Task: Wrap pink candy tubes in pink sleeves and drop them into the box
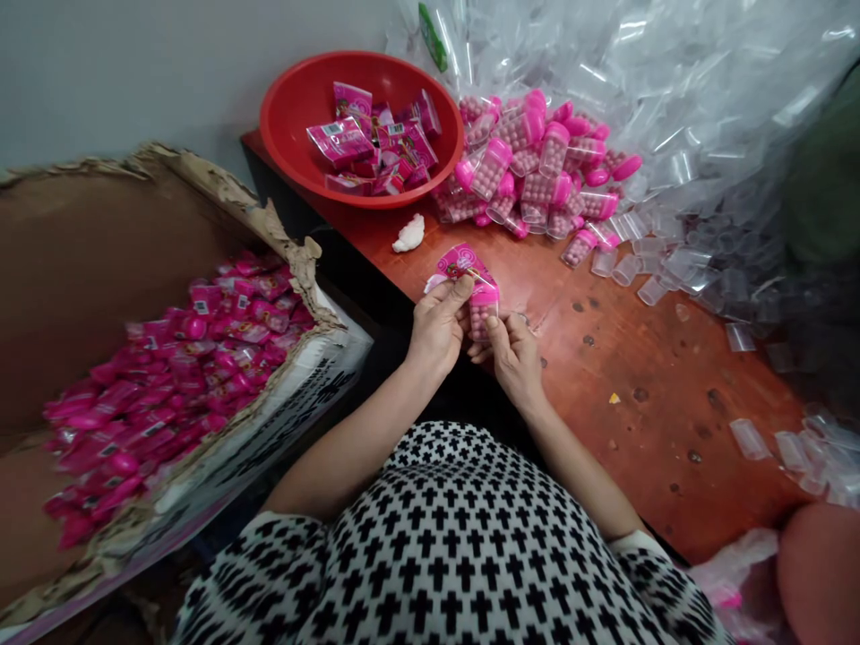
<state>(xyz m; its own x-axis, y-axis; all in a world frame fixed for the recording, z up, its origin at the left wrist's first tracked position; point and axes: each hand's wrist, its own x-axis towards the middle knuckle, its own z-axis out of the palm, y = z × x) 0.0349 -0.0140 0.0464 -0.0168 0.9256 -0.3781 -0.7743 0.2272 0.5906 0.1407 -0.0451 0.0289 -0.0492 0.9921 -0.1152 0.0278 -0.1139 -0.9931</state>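
Observation:
My left hand (pixel 435 330) pinches a pink printed wrapper (pixel 457 259) at the top of a small clear candy bottle (pixel 482 321). The bottle has a pink cap and pink round candies inside. My right hand (pixel 516 356) grips the bottle low down, between thumb and fingers. The wrapper fans out above the cap, and I cannot tell how far it reaches over the bottle. Behind my hands, many capped candy bottles (pixel 517 161) lie in a heap on the reddish table (pixel 591 376).
A red basin (pixel 363 193) with pink packets (pixel 341 141) stands at the back left. A torn cardboard box (pixel 87 215) on the left holds many wrapped bottles (pixel 181 376). Clear empty tubes (pixel 685 260) are piled at the right. A white wad (pixel 408 233) lies near the basin.

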